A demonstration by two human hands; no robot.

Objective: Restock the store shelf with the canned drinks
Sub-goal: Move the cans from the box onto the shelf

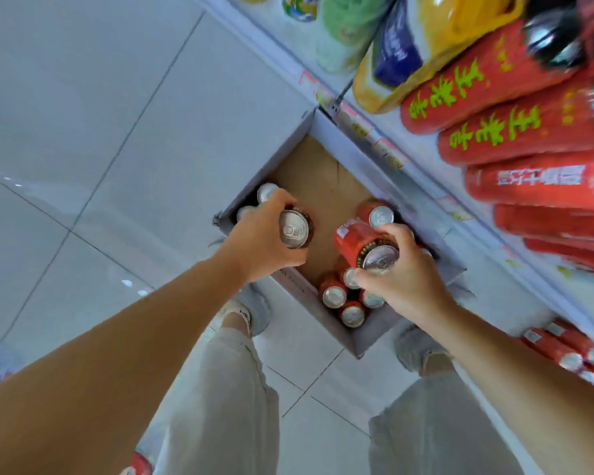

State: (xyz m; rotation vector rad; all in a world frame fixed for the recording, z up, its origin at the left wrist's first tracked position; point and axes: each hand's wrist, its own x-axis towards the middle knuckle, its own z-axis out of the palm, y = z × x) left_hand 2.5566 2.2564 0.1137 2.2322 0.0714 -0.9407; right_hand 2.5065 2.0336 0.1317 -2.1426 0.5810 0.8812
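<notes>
An open cardboard box lies on the floor against the shelf foot, with several red cans standing in it. My left hand grips one can by its side, silver top facing me, above the box's left part. My right hand holds a red can tilted over the box's right part, fingers around its top rim. More silver can tops show behind my left hand. The shelf on the right carries rows of red cans with green lettering.
Yellow, blue and green drinks fill the shelf further back. A lower shelf level at right holds more red cans. My legs and shoes stand right behind the box. Pale tiled floor spreads to the left.
</notes>
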